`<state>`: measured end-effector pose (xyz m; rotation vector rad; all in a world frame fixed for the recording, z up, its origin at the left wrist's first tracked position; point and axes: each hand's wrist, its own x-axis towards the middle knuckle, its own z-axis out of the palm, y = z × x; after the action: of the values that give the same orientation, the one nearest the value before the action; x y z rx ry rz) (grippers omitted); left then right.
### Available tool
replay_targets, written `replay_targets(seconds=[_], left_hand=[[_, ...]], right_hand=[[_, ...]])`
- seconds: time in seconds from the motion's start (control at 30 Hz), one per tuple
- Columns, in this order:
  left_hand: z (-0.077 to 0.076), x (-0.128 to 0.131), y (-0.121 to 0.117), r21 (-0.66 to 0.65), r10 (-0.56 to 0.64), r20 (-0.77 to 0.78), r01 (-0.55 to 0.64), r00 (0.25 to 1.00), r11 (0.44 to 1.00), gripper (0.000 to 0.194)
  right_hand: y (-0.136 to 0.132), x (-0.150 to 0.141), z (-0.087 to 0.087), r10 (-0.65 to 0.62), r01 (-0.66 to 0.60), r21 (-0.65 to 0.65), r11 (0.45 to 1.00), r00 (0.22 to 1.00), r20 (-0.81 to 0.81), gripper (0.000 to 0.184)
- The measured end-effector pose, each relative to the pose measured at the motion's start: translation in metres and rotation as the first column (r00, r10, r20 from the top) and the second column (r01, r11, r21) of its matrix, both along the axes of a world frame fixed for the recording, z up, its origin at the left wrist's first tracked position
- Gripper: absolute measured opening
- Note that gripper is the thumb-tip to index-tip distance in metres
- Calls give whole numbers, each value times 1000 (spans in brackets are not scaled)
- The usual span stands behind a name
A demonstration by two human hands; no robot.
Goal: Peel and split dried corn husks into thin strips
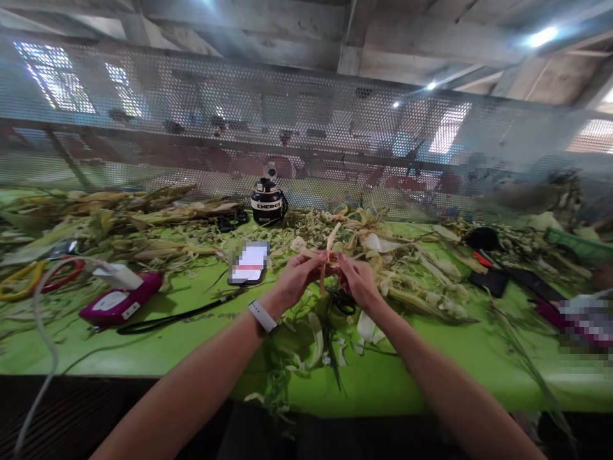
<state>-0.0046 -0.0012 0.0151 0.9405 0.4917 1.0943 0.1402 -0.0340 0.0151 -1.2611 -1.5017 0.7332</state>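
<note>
One narrow, tan husk strip [332, 236] is pinched by the left hand's [295, 278] and right hand's [360, 279] fingers [315, 259], seemingly for steadiness.

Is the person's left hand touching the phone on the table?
Apart: in the head view, green table shows between the left hand and the phone.

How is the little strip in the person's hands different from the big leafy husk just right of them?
The strip is up in the fingers where the left hand and right hand meet, while the husk lies on the green table. The strip is narrow; the husk is much broader. The strip looks tan; the husk looks pale yellow-green. Both look like leafy plant material.
</note>
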Motion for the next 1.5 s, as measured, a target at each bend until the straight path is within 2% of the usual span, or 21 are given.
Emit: replay_targets(seconds=[0.07,0.13,0.3,0.43,0.57,0.7,0.77,0.83,0.87,0.93,1.0,1.07,1.17,1.23,1.37,1.5], left_hand=[[-1,1,-1,28,-58,-48,59,997,998,24],[-1,1,-1,79,-66,-103,74,993,994,24],[-2,4,2,176,3,-140,22,990,984,26],[-3,7,1,224,41,-130,-11,991,974,27],[-3,8,-2,264,82,-178,-33,981,964,31],[-4,8,-2,396,191,-271,-72,943,915,27],[-5,8,-2,454,239,-303,-80,922,887,25],[-6,7,-1,454,253,-306,-93,918,886,25],[-6,7,-1,418,231,-299,-90,926,904,25],[-6,6,-1,270,118,-264,-45,957,962,28],[-4,5,-1,88,-24,-180,40,983,995,30],[0,3,-2,-20,-127,-82,126,989,992,30],[3,-1,-3,-33,-228,-25,227,973,973,35],[2,-3,-2,-14,-229,-54,229,972,973,38],[-3,-3,0,12,-107,-131,110,986,994,36],[-5,-3,4,11,-115,-98,117,988,993,39]], right_hand=[[3,1,1,-64,64,60,996,998,2,59],[4,0,3,-89,84,115,990,995,39,58],[-3,-3,5,-96,19,293,956,964,249,52],[-6,-2,4,-181,-18,434,901,893,413,49],[-3,2,-1,-245,-75,531,844,827,507,46],[-2,1,-5,-293,-129,583,802,766,572,42],[-3,0,-5,-287,-144,587,797,764,577,43],[-4,-1,-2,-254,-136,570,810,795,551,45],[-4,-1,-1,-237,-108,554,825,824,514,46],[-3,1,3,-235,15,507,862,898,373,49],[-1,5,6,-263,165,430,888,948,180,50],[2,9,8,-265,249,321,914,964,6,52],[6,12,9,-215,243,170,955,962,-169,53],[8,11,9,-195,228,115,967,951,-242,54],[9,10,8,-174,204,72,976,939,-297,54],[4,12,11,-118,161,163,973,962,-246,45]])
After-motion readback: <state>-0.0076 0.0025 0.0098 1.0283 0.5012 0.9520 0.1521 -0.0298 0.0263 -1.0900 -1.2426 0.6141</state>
